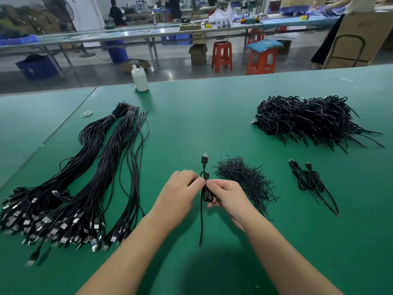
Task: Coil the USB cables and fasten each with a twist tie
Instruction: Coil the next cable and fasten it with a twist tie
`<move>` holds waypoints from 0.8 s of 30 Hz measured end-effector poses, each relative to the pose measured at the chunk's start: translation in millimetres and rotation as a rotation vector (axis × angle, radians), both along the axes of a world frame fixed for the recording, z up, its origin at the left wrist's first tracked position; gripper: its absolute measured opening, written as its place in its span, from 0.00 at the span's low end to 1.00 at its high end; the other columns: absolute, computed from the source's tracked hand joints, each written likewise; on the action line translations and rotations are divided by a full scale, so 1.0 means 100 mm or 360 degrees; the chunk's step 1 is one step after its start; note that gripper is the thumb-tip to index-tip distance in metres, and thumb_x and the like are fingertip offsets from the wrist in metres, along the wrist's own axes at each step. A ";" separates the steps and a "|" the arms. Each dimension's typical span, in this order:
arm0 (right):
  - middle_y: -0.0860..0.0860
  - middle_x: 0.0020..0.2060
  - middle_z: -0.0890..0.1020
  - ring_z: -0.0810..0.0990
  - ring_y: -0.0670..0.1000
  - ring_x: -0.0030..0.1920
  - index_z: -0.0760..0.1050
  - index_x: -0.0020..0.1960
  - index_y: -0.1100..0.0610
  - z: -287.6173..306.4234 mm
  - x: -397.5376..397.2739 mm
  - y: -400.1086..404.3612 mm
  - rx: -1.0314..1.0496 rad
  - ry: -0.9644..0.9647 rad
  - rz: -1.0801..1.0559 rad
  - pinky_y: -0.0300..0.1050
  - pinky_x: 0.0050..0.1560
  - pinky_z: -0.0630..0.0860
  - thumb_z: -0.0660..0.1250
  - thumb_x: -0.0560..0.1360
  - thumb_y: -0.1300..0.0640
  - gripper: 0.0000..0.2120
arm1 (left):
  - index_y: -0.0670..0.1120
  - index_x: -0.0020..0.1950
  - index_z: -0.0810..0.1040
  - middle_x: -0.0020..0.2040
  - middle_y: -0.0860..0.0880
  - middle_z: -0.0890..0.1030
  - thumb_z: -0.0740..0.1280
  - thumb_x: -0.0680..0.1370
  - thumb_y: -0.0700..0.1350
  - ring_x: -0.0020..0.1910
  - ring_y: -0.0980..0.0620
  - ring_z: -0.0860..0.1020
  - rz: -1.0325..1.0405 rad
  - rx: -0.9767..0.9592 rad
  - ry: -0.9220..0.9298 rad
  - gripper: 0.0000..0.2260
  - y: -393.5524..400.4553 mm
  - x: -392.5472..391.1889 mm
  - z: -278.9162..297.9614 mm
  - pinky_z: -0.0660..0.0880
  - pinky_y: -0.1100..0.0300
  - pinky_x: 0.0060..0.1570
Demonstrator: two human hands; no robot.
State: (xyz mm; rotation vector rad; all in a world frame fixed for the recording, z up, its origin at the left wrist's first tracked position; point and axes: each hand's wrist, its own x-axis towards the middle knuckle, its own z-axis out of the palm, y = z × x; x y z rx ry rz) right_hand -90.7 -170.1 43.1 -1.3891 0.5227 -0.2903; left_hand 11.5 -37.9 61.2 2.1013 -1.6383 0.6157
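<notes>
Both hands meet mid-desk (pixel 212 124), near edge. Left hand (pixel 180 188) and right hand (pixel 228 193) each pinch coiled USB cable (pixel 205 189), grip clamped on it, plug pointing far, tail hanging near. Twist ties (pixel 244 177) just right. Uncoiled cables (pixel 85 177) left, finished pile (pixel 308 120) far right.

Between my fingers (pixel 200 182) the cable (pixel 204 188) looks smooth, glossy black plastic, its plug (pixel 204 155) tipped with shiny metal; under them, the table (pixel 234 116) is matt green.
</notes>
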 end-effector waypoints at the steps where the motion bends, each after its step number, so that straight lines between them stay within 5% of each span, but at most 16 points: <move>1: 0.53 0.33 0.76 0.74 0.46 0.29 0.84 0.49 0.58 0.00 0.00 0.01 -0.0005 -0.0055 -0.0040 0.46 0.39 0.78 0.66 0.80 0.58 0.08 | 0.45 0.48 0.81 0.42 0.49 0.78 0.69 0.73 0.33 0.38 0.48 0.74 0.0080 -0.0070 0.0174 0.08 -0.01 -0.02 0.00 0.74 0.54 0.41; 5: 0.47 0.35 0.81 0.73 0.42 0.30 0.84 0.50 0.53 0.04 0.00 -0.01 -0.0190 -0.0181 -0.0209 0.38 0.37 0.78 0.66 0.79 0.61 0.08 | 0.48 0.41 0.82 0.35 0.52 0.81 0.69 0.78 0.45 0.31 0.57 0.72 0.0435 -0.0441 0.1746 0.07 -0.08 -0.15 0.10 0.70 0.66 0.33; 7: 0.44 0.36 0.83 0.75 0.40 0.30 0.84 0.51 0.52 0.04 0.00 -0.02 -0.0374 -0.0172 -0.0217 0.33 0.36 0.75 0.68 0.79 0.60 0.07 | 0.44 0.40 0.83 0.33 0.51 0.80 0.70 0.77 0.48 0.29 0.54 0.69 0.0444 -0.0441 0.2241 0.10 -0.09 -0.17 0.12 0.68 0.66 0.31; 13: 0.43 0.42 0.82 0.79 0.40 0.44 0.84 0.52 0.57 0.00 -0.01 0.02 -0.0852 -0.0159 -0.0254 0.35 0.49 0.74 0.70 0.77 0.60 0.06 | 0.41 0.44 0.83 0.32 0.50 0.78 0.74 0.75 0.42 0.26 0.55 0.66 0.0510 -0.0453 0.2787 0.04 -0.10 -0.14 0.13 0.65 0.63 0.28; 17: 0.43 0.41 0.81 0.78 0.40 0.45 0.84 0.52 0.58 -0.01 -0.03 0.03 -0.1052 -0.0221 -0.0249 0.30 0.49 0.71 0.71 0.76 0.61 0.07 | 0.42 0.47 0.82 0.33 0.51 0.78 0.72 0.75 0.38 0.25 0.58 0.68 0.0455 -0.0371 0.3245 0.02 -0.07 -0.12 0.12 0.66 0.66 0.25; 22: 0.44 0.43 0.84 0.80 0.41 0.44 0.85 0.54 0.57 -0.02 0.00 0.04 -0.0949 -0.0148 -0.0239 0.30 0.49 0.72 0.70 0.77 0.60 0.07 | 0.41 0.48 0.80 0.34 0.50 0.77 0.71 0.74 0.36 0.29 0.56 0.69 0.0331 -0.0468 0.3370 0.05 -0.06 -0.13 0.09 0.67 0.66 0.28; 24: 0.41 0.46 0.83 0.79 0.32 0.45 0.84 0.56 0.57 -0.03 0.01 0.04 -0.0824 -0.0064 -0.0243 0.25 0.51 0.70 0.70 0.77 0.58 0.09 | 0.42 0.47 0.81 0.35 0.50 0.78 0.72 0.74 0.35 0.32 0.55 0.72 0.0321 -0.0494 0.3254 0.04 -0.06 -0.15 0.08 0.68 0.64 0.30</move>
